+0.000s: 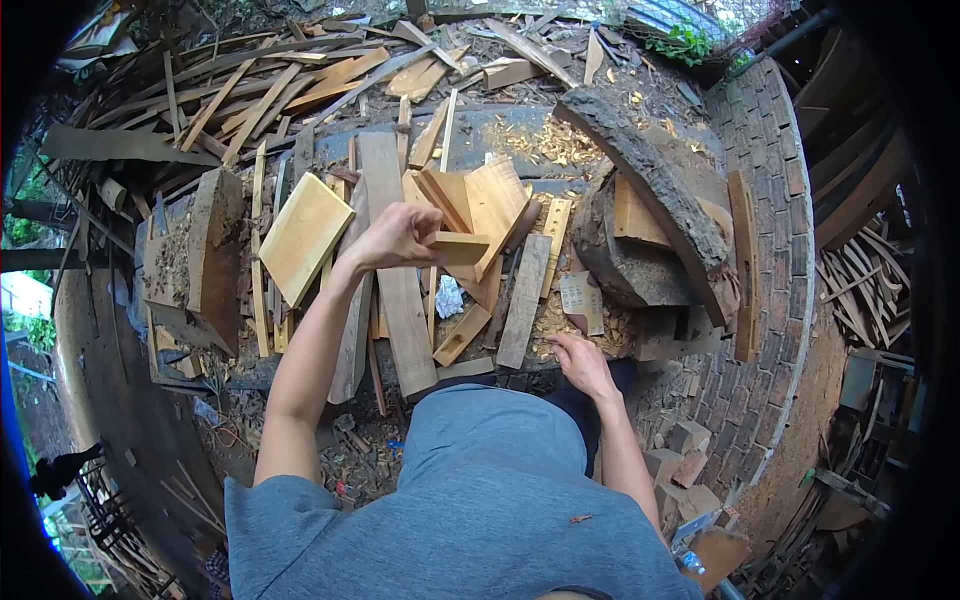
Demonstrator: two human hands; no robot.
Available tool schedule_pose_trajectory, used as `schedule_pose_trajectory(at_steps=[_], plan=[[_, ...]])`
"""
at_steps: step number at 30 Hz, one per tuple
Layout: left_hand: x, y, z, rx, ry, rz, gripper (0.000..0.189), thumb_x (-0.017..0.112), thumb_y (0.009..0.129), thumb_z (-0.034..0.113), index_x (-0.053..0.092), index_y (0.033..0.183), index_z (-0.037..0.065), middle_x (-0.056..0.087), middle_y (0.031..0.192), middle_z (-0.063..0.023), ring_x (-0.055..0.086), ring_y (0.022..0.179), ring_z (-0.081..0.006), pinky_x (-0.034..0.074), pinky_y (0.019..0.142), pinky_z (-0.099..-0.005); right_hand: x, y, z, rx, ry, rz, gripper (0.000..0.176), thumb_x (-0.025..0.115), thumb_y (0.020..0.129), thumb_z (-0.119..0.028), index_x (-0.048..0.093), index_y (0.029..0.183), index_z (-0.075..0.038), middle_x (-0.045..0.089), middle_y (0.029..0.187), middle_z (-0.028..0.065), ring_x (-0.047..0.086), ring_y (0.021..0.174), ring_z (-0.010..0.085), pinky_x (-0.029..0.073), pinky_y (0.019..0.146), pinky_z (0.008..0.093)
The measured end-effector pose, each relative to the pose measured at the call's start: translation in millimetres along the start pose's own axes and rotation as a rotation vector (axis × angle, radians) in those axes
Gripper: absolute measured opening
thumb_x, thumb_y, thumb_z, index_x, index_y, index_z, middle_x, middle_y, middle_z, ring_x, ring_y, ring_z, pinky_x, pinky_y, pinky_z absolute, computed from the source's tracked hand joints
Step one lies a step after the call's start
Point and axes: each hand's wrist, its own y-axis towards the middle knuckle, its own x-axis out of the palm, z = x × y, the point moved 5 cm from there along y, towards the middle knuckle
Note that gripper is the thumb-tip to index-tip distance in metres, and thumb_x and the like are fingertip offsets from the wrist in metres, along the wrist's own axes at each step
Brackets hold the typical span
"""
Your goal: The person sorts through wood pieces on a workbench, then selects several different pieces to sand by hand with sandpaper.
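Observation:
My left hand (400, 236) is closed on one end of a small wooden block (462, 247), held up over the cluttered bench. Just behind the block stand pale wooden pieces (497, 205) set at angles. Low on the right, my right hand (583, 365) hangs at the bench's near edge, fingers loosely stretched over wood shavings, with nothing visible in them. Close to it lie a tan card-like piece (582, 302) with markings and a grey plank (524, 300). A longer plank (410, 330) runs beneath my left wrist.
On the right a thick log (640, 245) carries a rough bark slab (650, 170). A big wood block (215, 262) stands at left, with a pale board (305, 238) beside it. Scrap strips (270, 95) pile up behind. A brick wall top (760, 200) borders the right.

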Motion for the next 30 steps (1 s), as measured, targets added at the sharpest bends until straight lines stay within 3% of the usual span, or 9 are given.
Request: schedule_pose_trajectory(at_steps=[5, 6, 7, 11, 19, 21, 25, 27, 30], plan=[[2.4, -6.0, 2.9, -0.107, -0.541, 0.231, 0.031, 0.08, 0.079, 0.011, 0.067, 0.105, 0.002, 0.069, 0.099, -0.0008, 0.066, 0.091, -0.0107, 0.054, 0.081, -0.0278, 7.2, 18.0, -21.3, 0.041, 0.551, 0.04, 0.048, 0.051, 0.101, -0.037, 0.048, 0.14, -0.009, 0.067, 0.117, 0.0157, 0.065, 0.107, 0.0287, 0.05, 0.094, 0.0388], [14.1, -8.9, 3.8, -0.146, -0.704, 0.24, 0.037, 0.079, 0.082, 0.014, 0.066, 0.114, 0.002, 0.07, 0.106, -0.0048, 0.066, 0.093, -0.0123, 0.054, 0.082, -0.0298, 5.0, 18.8, -30.5, 0.118, 0.898, 0.069, 0.052, 0.051, 0.102, -0.037, 0.044, 0.143, -0.006, 0.064, 0.123, 0.0157, 0.063, 0.112, 0.0297, 0.05, 0.095, 0.0397], [29.6, -9.7, 0.2, -0.18, -0.829, 0.272, 0.031, 0.081, 0.082, 0.019, 0.069, 0.106, 0.004, 0.07, 0.091, -0.001, 0.064, 0.08, -0.0072, 0.049, 0.062, -0.019, 4.5, 19.3, -33.3, 0.196, 1.246, 0.098, 0.056, 0.051, 0.103, -0.037, 0.04, 0.146, -0.004, 0.06, 0.128, 0.0156, 0.06, 0.117, 0.0307, 0.051, 0.096, 0.0405], [84.9, -13.3, -11.6, -0.289, -1.13, 0.271, 0.036, 0.071, 0.092, 0.02, 0.06, 0.12, 0.001, 0.067, 0.109, -0.0068, 0.066, 0.093, -0.013, 0.058, 0.076, -0.0283, -11.1, 14.2, -43.3, 0.135, 1.787, -0.001, 0.05, 0.057, 0.1, -0.033, 0.047, 0.136, 0.001, 0.062, 0.124, 0.0167, 0.065, 0.11, 0.0327, 0.054, 0.095, 0.0469], [149.5, -15.5, -14.0, -0.403, -1.582, 0.381, 0.055, 0.053, 0.1, 0.047, 0.047, 0.138, 0.007, 0.051, 0.135, -0.0098, 0.051, 0.124, -0.0205, 0.044, 0.104, -0.0352, -23.1, -6.6, -39.9, 0.173, 1.731, 0.208, 0.04, 0.059, 0.099, -0.025, 0.056, 0.127, 0.003, 0.069, 0.107, 0.0162, 0.072, 0.089, 0.0261, 0.063, 0.077, 0.0366], [169.1, -30.4, -3.4, -0.653, -1.461, 0.419, 0.074, 0.058, 0.094, 0.056, 0.033, 0.149, 0.013, 0.042, 0.143, -0.0083, 0.039, 0.135, -0.0251, 0.034, 0.112, -0.0465, -38.6, -9.9, -53.1, 0.093, 1.137, 0.437, 0.032, 0.062, 0.097, -0.02, 0.064, 0.12, 0.001, 0.069, 0.104, 0.0142, 0.073, 0.088, 0.0252, 0.062, 0.076, 0.0327], [189.4, -36.9, 73.7, -0.216, -1.626, -0.064, 0.074, 0.061, 0.092, 0.056, 0.034, 0.148, 0.015, 0.04, 0.148, -0.0062, 0.036, 0.139, -0.0216, 0.03, 0.113, -0.0509, -53.6, -16.8, -104.3, -0.435, -0.023, 0.686, 0.04, 0.067, 0.081, -0.005, 0.068, 0.121, -0.008, 0.069, 0.12, 0.0127, 0.069, 0.105, 0.0335, 0.056, 0.091, 0.0383], [205.9, -28.1, 70.1, -0.262, -1.786, -0.156, 0.061, 0.061, 0.096, 0.045, 0.041, 0.142, 0.01, 0.05, 0.14, -0.0071, 0.046, 0.133, -0.0201, 0.036, 0.112, -0.0471, -40.1, -17.6, -107.7, -0.416, -0.164, 0.615, 0.047, 0.067, 0.076, -0.003, 0.066, 0.123, -0.008, 0.068, 0.12, 0.0114, 0.064, 0.112, 0.0368, 0.054, 0.095, 0.0412], [209.8, -26.3, 49.8, -0.467, -2.022, 0.094, 0.038, 0.054, 0.099, 0.014, 0.047, 0.133, -0.001, 0.06, 0.126, -0.0147, 0.061, 0.114, -0.0244, 0.052, 0.1, -0.0383, -39.9, -21.4, -115.8, -0.488, -0.23, 0.535, 0.039, 0.066, 0.08, -0.004, 0.067, 0.118, -0.007, 0.067, 0.123, 0.0089, 0.061, 0.119, 0.0326, 0.054, 0.095, 0.0394]])
